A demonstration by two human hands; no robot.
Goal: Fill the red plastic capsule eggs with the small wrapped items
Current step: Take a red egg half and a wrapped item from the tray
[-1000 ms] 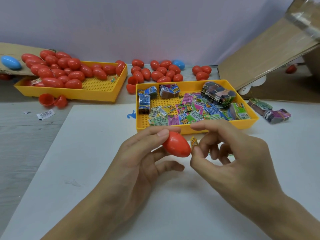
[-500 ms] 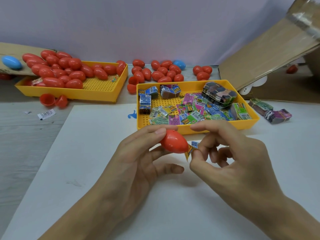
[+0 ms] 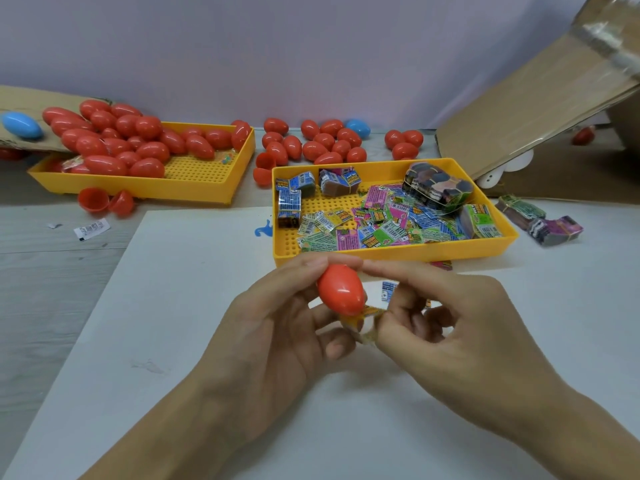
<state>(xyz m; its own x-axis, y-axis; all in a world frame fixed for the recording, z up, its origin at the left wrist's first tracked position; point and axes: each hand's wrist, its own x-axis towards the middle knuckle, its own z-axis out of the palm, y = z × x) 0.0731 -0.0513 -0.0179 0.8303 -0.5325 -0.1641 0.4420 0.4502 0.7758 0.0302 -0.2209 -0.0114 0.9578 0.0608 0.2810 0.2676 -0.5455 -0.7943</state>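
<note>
Pinching red egg [image 3: 341, 294] — left fingertips [image 3: 313, 264].

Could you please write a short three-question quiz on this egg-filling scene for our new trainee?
1. True or false: the left hand holds a red egg.
2. Which tray holds the loose wrapped items: A) the near yellow tray or B) the far yellow tray?
3. What colour are the two odd eggs, one far left and one at the back?

Key: 1 true; 2 A; 3 blue.
</note>
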